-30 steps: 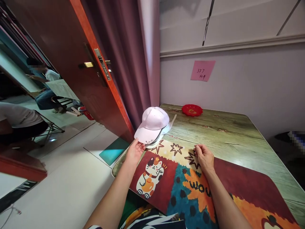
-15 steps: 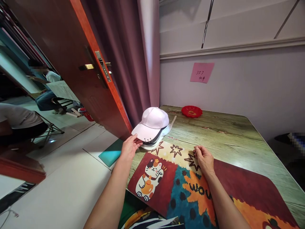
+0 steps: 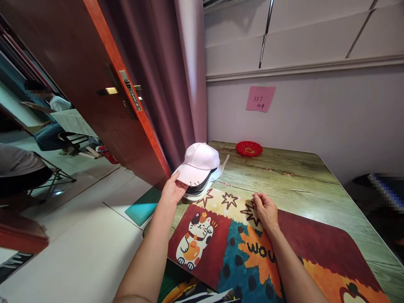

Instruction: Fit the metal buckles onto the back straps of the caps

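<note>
A pale pink cap (image 3: 202, 156) with small rings on its brim tops a stack of caps at the table's left edge, over a black one and a white one. My left hand (image 3: 174, 187) pinches the brim of the pink cap, thumb on top and fingers underneath. Over the star pattern of the colourful mat (image 3: 211, 235), my right hand (image 3: 265, 209) is held with its thumb and index finger together; whether something small is between them I cannot make out.
Behind the mat, a red scalloped dish (image 3: 249, 148) lies on the wood-patterned table (image 3: 303, 181). A brown door (image 3: 126, 126) and purple curtain (image 3: 158, 63) stand at the left. Two people sit in the far left background.
The pink cap's brim is lifted slightly off the caps below, with my left thumb now further over it. My right hand has hardly moved on the mat. The view has shifted slightly.
</note>
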`<action>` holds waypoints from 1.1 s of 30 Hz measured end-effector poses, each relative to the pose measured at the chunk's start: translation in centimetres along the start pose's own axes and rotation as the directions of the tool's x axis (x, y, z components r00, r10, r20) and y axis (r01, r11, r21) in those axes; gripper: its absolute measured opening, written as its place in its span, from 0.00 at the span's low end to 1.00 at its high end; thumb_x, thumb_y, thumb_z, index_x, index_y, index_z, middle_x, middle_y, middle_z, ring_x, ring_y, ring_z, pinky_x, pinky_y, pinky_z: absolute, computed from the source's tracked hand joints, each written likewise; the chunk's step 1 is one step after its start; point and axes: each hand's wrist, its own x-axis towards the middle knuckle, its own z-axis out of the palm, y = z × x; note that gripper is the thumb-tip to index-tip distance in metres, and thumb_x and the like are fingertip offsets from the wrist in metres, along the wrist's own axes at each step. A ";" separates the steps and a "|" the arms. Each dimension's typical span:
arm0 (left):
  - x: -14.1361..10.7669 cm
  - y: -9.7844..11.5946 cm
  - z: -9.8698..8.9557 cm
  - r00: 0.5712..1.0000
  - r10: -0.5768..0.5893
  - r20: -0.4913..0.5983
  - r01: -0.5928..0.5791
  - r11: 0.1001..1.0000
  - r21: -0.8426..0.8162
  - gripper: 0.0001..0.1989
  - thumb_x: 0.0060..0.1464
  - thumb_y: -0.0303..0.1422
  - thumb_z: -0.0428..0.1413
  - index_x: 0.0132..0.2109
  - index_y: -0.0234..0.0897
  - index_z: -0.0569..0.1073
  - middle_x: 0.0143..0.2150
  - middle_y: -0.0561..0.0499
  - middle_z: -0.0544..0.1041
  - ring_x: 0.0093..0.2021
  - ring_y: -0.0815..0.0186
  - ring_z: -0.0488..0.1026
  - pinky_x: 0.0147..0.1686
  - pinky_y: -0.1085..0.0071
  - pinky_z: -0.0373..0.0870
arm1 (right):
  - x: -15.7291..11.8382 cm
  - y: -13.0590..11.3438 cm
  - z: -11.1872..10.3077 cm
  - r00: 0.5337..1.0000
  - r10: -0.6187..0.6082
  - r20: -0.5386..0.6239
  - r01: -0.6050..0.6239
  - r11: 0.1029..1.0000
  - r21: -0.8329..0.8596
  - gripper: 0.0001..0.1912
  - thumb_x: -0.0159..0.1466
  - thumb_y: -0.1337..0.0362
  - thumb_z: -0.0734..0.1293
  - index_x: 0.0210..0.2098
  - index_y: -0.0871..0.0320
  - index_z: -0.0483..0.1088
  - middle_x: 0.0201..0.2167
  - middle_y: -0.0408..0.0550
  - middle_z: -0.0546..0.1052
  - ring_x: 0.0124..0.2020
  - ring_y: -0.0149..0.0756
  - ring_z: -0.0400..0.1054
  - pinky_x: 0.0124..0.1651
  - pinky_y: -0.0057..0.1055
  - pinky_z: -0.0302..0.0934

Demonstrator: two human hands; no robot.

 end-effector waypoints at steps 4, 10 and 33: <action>0.0 0.1 1.4 0.999 -0.004 0.032 0.004 1.000 -0.014 0.14 0.59 0.21 0.55 0.51 0.32 0.75 0.35 0.46 0.83 0.33 0.64 0.81 0.37 0.67 0.80 | -0.1 -0.2 -0.1 1.000 -0.002 0.004 0.002 1.000 0.002 0.26 0.63 0.40 0.62 0.38 0.56 0.76 0.29 0.48 0.81 0.29 0.41 0.74 0.37 0.34 0.65; -1.8 -1.3 3.4 0.953 0.035 0.301 -0.002 0.994 -0.110 0.21 0.57 0.18 0.53 0.57 0.33 0.73 0.45 0.44 0.84 0.42 0.61 0.81 0.47 0.62 0.79 | -0.1 -0.1 0.1 1.000 -0.001 -0.006 0.001 0.998 0.067 0.28 0.61 0.37 0.64 0.37 0.57 0.76 0.27 0.48 0.80 0.27 0.40 0.73 0.35 0.34 0.66; -2.8 -21.7 3.0 0.603 -0.471 0.644 0.429 0.872 0.236 0.29 0.58 0.36 0.58 0.65 0.36 0.67 0.60 0.40 0.77 0.65 0.51 0.68 0.69 0.49 0.60 | 1.2 -3.3 -2.3 0.962 0.198 0.188 -0.265 0.509 0.819 0.22 0.54 0.54 0.76 0.45 0.56 0.74 0.40 0.51 0.84 0.39 0.48 0.79 0.46 0.45 0.74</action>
